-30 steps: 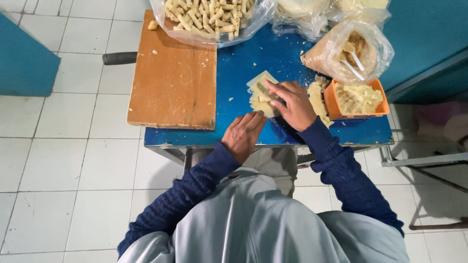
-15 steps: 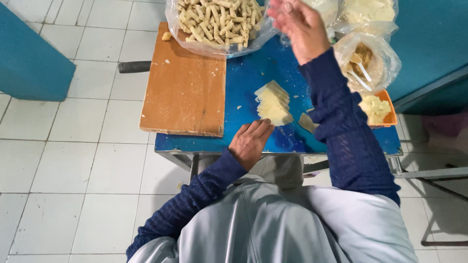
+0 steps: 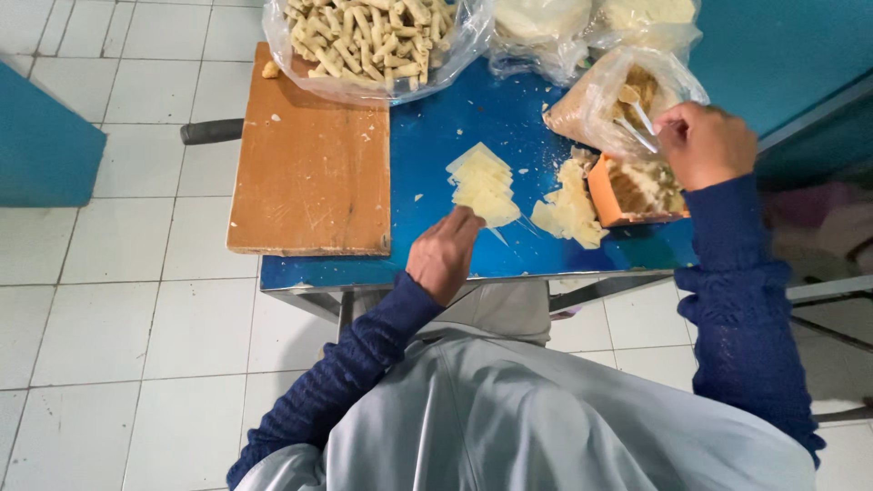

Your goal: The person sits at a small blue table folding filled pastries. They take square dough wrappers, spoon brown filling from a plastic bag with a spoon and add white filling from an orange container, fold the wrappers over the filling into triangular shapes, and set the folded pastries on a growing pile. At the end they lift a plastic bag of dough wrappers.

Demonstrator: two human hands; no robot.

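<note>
The table top (image 3: 436, 136) looks glossy blue, smooth, on a bare metal frame (image 3: 582, 291); at its nine o'clock edge lies a matt, worn wooden board (image 3: 309, 173). At twelve o'clock, clear crinkled plastic bags (image 3: 364, 55) shine, and the pale wrapper sheets (image 3: 482, 186) look thin and matt. The orange tub (image 3: 605, 195) at three o'clock seems plastic, the sleeve (image 3: 737, 300) an open-knit cloth.

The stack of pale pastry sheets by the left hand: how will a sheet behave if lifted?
The pastry sheets look thin and flat, so one would probably flop and weigh little. Thin edges may tear. The stack fans unevenly, so pushing it with the left hand would likely slide sheets apart.
</note>
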